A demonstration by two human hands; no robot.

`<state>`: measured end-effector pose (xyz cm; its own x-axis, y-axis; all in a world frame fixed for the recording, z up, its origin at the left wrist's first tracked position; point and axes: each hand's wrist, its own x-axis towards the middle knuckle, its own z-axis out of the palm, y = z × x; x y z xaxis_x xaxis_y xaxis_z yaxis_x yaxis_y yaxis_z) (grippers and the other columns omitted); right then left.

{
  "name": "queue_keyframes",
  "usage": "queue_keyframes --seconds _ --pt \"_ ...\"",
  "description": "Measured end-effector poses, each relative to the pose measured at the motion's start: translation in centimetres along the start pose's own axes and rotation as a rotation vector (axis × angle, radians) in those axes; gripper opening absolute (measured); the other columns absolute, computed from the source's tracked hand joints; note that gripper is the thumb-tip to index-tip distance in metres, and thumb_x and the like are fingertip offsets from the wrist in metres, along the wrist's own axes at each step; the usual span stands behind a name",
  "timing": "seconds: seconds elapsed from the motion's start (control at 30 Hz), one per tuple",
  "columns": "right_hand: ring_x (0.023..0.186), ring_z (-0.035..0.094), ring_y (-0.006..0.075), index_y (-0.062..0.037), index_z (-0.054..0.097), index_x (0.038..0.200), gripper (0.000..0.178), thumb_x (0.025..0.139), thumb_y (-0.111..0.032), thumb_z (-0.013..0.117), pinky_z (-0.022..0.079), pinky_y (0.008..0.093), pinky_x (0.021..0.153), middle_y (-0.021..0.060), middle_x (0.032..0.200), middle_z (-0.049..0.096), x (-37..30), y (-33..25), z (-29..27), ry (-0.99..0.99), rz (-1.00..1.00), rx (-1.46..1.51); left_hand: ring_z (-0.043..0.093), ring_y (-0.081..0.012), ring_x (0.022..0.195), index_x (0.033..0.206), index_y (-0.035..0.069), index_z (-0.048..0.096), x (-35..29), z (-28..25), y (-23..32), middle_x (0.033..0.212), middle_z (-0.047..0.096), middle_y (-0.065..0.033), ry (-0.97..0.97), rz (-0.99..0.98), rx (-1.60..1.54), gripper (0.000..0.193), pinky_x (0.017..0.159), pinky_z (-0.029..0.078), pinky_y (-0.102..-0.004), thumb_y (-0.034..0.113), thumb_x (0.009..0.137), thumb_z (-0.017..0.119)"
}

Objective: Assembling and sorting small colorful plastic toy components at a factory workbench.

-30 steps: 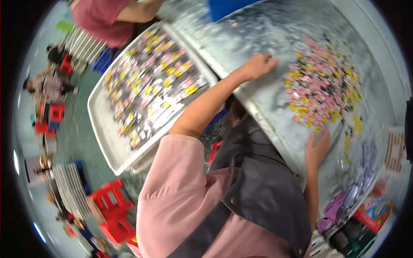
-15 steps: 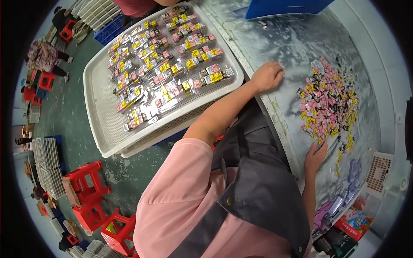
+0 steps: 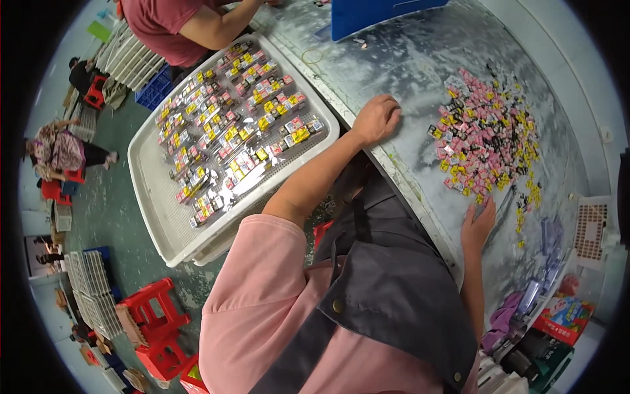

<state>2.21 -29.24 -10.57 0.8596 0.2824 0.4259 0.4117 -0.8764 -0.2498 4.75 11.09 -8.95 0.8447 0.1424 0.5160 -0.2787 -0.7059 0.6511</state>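
Small square-edged pieces (image 3: pixel 482 138) in pink, yellow, black and white heaped loosely on a mottled grey table (image 3: pixel 420 72).
The right grip (image 3: pixel 478 223) lies with fingers loosely spread at the heap's near edge, nothing visibly grasped; the left grip (image 3: pixel 378 119) is half-curled by the table's worn pale rim, and whether it pinches anything I cannot tell. Beside the table, a white perforated tray (image 3: pixel 152 220) with rounded corners carries rows of shiny, seemingly clear-plastic packs (image 3: pixel 246 165) of similar colours.
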Motion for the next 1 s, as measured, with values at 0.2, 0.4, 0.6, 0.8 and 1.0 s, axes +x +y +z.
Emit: queue_keyframes --seconds 0.2,0.4,0.6,0.8,1.0 --pt "0.132 0.040 0.0429 0.0060 0.035 0.144 0.059 0.099 -0.029 0.053 0.029 0.0492 0.112 0.0292 0.141 0.043 0.3 0.6 0.1 -0.001 0.003 -0.005 0.060 -0.0387 0.103 0.102 -0.002 0.067 0.1 0.0 0.7 0.108 0.065 -0.0195 0.100 -0.037 0.036 0.023 0.090 0.049 -0.0416 0.017 0.089 0.061" --pt "0.135 0.037 0.0430 0.0057 0.034 0.145 0.061 0.099 -0.030 0.054 0.027 0.0501 0.114 0.0284 0.144 0.042 -0.3 0.5 -0.1 -0.029 0.039 0.056 0.059 -0.0393 0.101 0.100 -0.004 0.066 -2.0 1.4 2.8 0.107 0.064 -0.0205 0.233 -0.026 0.202 0.022 0.090 0.048 -0.0436 0.013 0.086 0.065" --pt "0.137 0.034 0.0426 0.0066 0.033 0.145 0.062 0.098 -0.028 0.055 0.024 0.0508 0.116 0.0274 0.144 0.041 -0.2 0.4 -0.8 -0.049 0.057 0.066 0.058 -0.0374 0.099 0.096 -0.002 0.068 -1.7 1.3 3.1 0.107 0.064 -0.0179 0.196 -0.026 0.255 0.019 0.089 0.048 -0.0437 0.013 0.085 0.065" --pt "0.138 0.033 0.0425 0.0058 0.032 0.146 0.063 0.098 -0.028 0.055 0.024 0.0510 0.116 0.0271 0.145 0.040 -0.4 0.8 -0.5 -0.040 0.044 0.071 0.058 -0.0356 0.098 0.093 -0.001 0.067 -1.7 1.5 3.1 0.105 0.063 -0.0155 0.192 -0.051 0.236 0.016 0.088 0.048 -0.0423 0.013 0.085 0.065" --pt "0.139 0.032 0.0427 0.0059 0.032 0.146 0.063 0.098 -0.028 0.055 0.024 0.0515 0.116 0.0262 0.148 0.038 -0.7 1.4 0.1 -0.049 -0.007 0.064 0.057 -0.0349 0.099 0.092 -0.001 0.066 -2.0 1.0 3.3 0.104 0.061 -0.0150 0.215 -0.054 0.233 0.015 0.088 0.048 -0.0418 0.012 0.083 0.066"
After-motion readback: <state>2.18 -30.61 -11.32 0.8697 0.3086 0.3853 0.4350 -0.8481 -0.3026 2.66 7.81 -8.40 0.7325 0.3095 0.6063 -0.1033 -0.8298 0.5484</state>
